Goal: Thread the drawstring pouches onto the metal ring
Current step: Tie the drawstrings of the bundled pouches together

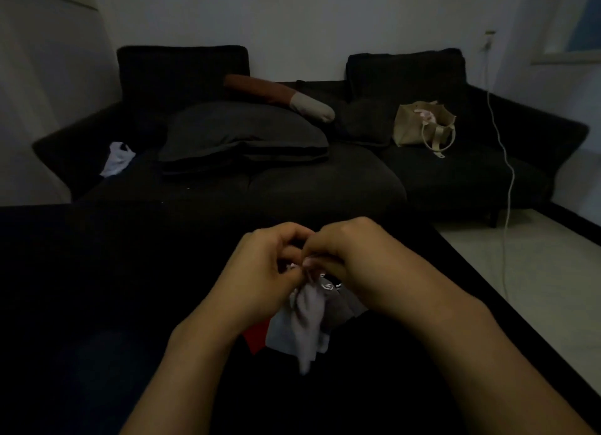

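Observation:
My left hand (260, 268) and my right hand (348, 255) meet fingertip to fingertip above a black surface. Between them hangs a bunch of drawstring pouches: a pale lilac pouch (307, 321) in front, a grey pouch (341, 299) to its right, a light one behind, and a red pouch (255, 335) showing at lower left. Both hands pinch at the top of the bunch, where a small bright glint (292, 266) shows. The metal ring itself is hidden by my fingers in the dim light.
The black table (97, 304) fills the foreground; its right edge runs diagonally beside pale floor (520, 265). Behind stands a dark sofa (292, 181) with cushions, a beige tote bag (422, 125) and a white cloth (115, 158). A white cable (507, 174) hangs at the right.

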`<state>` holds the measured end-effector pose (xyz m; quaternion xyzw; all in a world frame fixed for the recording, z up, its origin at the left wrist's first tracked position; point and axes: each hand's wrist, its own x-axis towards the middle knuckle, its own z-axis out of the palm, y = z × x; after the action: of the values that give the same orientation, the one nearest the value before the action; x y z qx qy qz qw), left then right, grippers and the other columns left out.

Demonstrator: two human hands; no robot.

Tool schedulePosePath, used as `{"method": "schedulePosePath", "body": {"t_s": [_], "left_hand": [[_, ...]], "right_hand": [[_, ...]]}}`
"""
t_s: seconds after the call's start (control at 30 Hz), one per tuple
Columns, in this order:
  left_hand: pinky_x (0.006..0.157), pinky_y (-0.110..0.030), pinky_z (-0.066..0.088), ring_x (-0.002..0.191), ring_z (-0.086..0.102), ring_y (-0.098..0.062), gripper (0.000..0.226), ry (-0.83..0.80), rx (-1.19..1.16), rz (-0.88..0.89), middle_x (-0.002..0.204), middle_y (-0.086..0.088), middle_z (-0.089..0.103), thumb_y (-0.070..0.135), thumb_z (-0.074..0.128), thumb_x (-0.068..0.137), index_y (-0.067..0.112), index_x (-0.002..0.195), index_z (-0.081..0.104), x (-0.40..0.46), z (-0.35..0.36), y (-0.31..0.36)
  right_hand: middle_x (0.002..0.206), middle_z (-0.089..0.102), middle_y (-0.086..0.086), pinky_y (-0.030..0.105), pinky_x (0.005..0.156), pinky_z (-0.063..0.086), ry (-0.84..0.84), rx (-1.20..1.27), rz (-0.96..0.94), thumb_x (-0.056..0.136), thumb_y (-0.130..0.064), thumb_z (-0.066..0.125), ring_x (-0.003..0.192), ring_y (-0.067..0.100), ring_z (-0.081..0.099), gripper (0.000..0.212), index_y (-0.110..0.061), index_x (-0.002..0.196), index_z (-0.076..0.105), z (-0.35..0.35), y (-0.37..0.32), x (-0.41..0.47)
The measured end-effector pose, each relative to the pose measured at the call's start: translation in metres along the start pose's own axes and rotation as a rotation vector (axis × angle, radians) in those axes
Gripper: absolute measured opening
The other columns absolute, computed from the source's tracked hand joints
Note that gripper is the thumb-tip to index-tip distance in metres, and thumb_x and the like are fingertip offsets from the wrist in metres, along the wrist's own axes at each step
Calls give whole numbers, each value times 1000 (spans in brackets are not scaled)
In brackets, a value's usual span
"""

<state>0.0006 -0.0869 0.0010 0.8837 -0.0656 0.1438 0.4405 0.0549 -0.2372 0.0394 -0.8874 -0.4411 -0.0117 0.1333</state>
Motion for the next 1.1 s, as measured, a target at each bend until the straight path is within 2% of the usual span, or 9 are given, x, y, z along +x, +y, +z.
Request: {"method": "schedulePosePath", "body": {"t_s": [0.1, 0.17, 0.27, 0.53, 0.63, 0.73, 0.87, 0.97, 1.1], "left_hand": [[81, -34, 58, 86, 74, -10, 45, -64, -90, -15, 86, 3, 78, -6, 71, 80, 22, 114, 62, -1, -2, 0], [70, -24, 55, 80, 74, -10, 45, -25, -196, -29, 84, -1, 78, -6, 72, 81, 19, 117, 60, -2, -5, 1], [67, -18, 53, 79, 74, -14, 44, 28, -387, -43, 83, -7, 77, -2, 73, 79, 16, 117, 58, -4, -10, 7], [67, -18, 54, 76, 73, -13, 38, 140, -554, 7, 81, -6, 76, 13, 73, 70, 16, 107, 64, -3, -7, 14], [71, -19, 55, 81, 74, -15, 30, 183, -533, 7, 84, -5, 77, 11, 72, 74, 15, 104, 68, -3, -3, 13], [77, -23, 56, 87, 73, -10, 22, 257, -387, 13, 89, 3, 77, 6, 73, 80, 18, 99, 74, -1, 0, 9], [76, -21, 56, 86, 71, -2, 18, 328, -191, 23, 86, 9, 76, 6, 71, 85, 21, 94, 77, 2, 5, 4], [75, -22, 58, 84, 71, -2, 15, 357, -158, 4, 86, 8, 76, 7, 69, 88, 19, 95, 76, 3, 10, 3], [68, -13, 53, 82, 71, -1, 14, 325, -287, -67, 84, 10, 75, 9, 66, 90, 20, 91, 74, 5, 15, 5]], "right_hand": [[99, 70, 3, 31, 83, 51, 112, 137, -51, 94, -22, 62, 92, 13, 64, 17, -16, 103, 76, 1, 7, -5], [86, 74, 3, 21, 76, 54, 254, 436, -71, 88, -13, 69, 81, 7, 68, 11, -11, 92, 79, 6, 13, -10], [86, 77, 8, 25, 78, 59, 350, 909, 29, 85, -4, 69, 83, 14, 74, 14, -5, 97, 77, 11, 16, -15], [85, 75, 17, 34, 69, 47, 299, 1349, 216, 69, -20, 74, 78, 36, 60, 23, -4, 84, 77, 20, 18, -13], [83, 73, 18, 25, 57, 41, 277, 1375, 248, 71, -20, 74, 72, 30, 52, 25, 1, 86, 76, 19, 17, -12], [90, 71, 23, 22, 56, 49, 251, 1283, 272, 82, -15, 70, 66, 23, 62, 25, 6, 95, 72, 15, 19, -13], [90, 75, 17, 37, 78, 59, 299, 1140, 259, 88, -13, 67, 88, 29, 73, 16, 0, 93, 73, 19, 14, -10], [86, 75, 16, 41, 79, 60, 372, 1076, 247, 89, -13, 68, 86, 28, 73, 14, -1, 90, 74, 24, 14, -8], [87, 73, 23, 21, 62, 57, 324, 1197, 274, 88, -7, 66, 74, 20, 72, 14, 5, 93, 72, 23, 16, -11]]}}
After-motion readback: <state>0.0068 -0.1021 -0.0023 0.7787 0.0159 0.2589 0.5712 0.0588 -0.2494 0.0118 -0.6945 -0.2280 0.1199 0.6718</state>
